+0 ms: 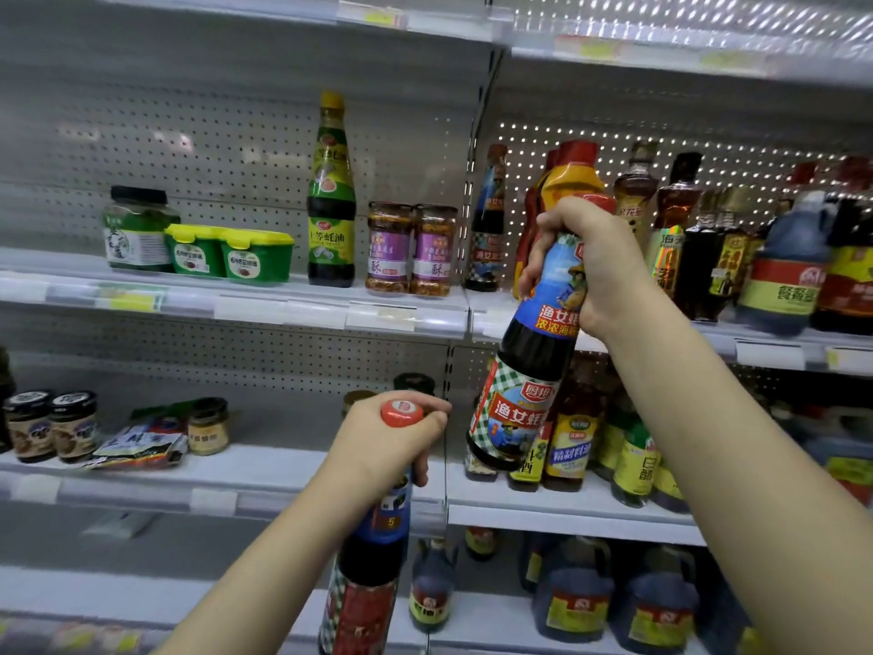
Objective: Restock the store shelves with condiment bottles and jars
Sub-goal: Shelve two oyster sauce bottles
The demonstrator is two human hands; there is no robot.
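Left hand [378, 446] gripping red-capped dark bottle [378, 560], right hand [593, 262] gripping tilted blue-and-checked-label dark bottle [524, 385]

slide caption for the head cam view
Restocking condiments: right hand holds a dark sauce bottle by its neck before the shelf, left hand grips a second bottle under its red cap.

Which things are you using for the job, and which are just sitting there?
In the job: right hand gripping the raised sauce bottle; left hand gripping the red-capped bottle.
Just sitting: green tubs, two purple-label jars, tall green bottle, flat packets.
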